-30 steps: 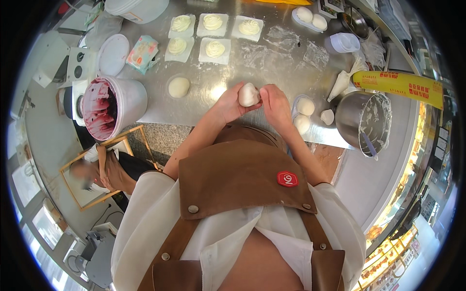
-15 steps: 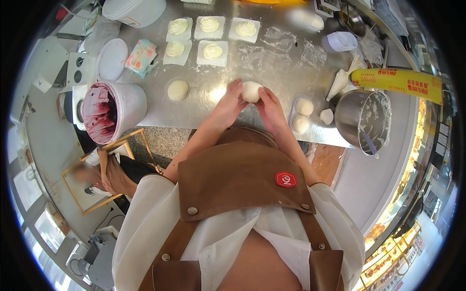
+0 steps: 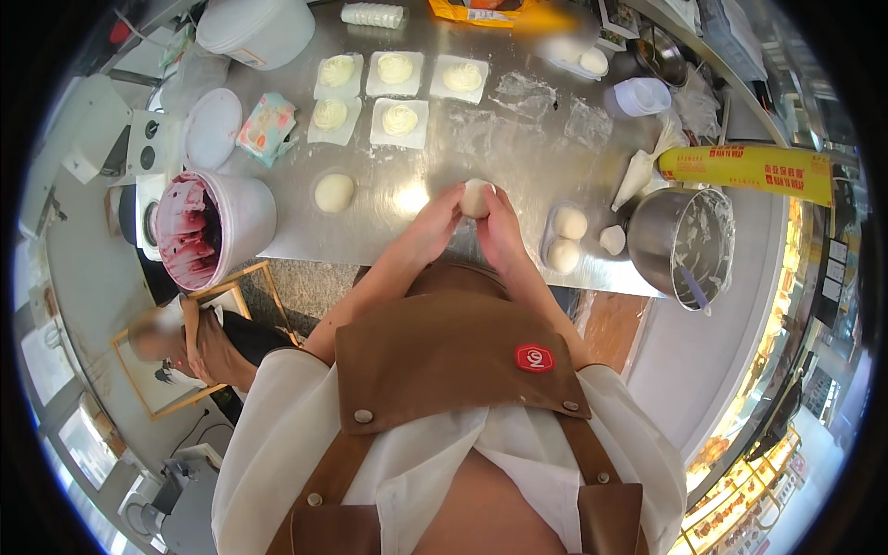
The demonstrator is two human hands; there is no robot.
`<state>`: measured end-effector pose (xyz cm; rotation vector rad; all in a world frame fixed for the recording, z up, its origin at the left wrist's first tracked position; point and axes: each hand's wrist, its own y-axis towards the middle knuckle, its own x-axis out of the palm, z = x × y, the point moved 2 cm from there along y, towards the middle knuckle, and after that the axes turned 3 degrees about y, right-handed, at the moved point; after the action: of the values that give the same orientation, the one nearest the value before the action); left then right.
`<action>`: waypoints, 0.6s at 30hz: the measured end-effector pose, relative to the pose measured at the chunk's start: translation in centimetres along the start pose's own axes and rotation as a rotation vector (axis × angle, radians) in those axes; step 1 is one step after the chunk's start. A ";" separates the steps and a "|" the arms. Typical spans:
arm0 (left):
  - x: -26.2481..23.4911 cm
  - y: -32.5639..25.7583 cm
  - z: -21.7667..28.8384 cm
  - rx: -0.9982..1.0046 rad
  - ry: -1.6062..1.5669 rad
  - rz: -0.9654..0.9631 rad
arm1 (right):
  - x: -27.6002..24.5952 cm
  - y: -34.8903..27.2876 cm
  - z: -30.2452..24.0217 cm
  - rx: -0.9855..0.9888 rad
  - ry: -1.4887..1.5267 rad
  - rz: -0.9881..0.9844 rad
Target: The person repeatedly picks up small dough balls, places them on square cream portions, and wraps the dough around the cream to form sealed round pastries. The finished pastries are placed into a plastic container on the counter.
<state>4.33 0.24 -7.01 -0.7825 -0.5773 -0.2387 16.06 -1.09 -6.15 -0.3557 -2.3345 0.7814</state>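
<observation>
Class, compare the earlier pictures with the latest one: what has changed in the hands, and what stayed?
The round white dough ball, lumpy a second ago, now looks smoother. The right hand, which pinched its side, now holds it opposite the left hand. Unmoved: the five cream-topped white squares and the lone white ball on the left.

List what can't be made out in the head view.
All head view:
- Held ball: sides, hidden by left hand and right hand.
- Orange packet: far part, cut off by top edge.
- Far tray's left ball: outline, blurred.
- Display goods: kinds, too small.
</observation>
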 end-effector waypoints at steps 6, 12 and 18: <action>0.4 -0.3 -0.3 -0.008 0.103 0.094 | -3.4 2.2 0.7 0.039 0.162 -0.061; -1.3 0.0 0.2 0.039 0.302 0.215 | -5.1 3.0 0.8 -0.259 -0.568 0.020; -2.5 -0.1 0.4 0.071 0.240 0.211 | -5.1 3.5 0.5 -0.695 -1.225 0.077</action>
<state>2.10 0.42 -8.10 -0.7274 -0.2730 -0.1143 19.77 -0.82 -11.15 -0.2759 -3.7587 0.1208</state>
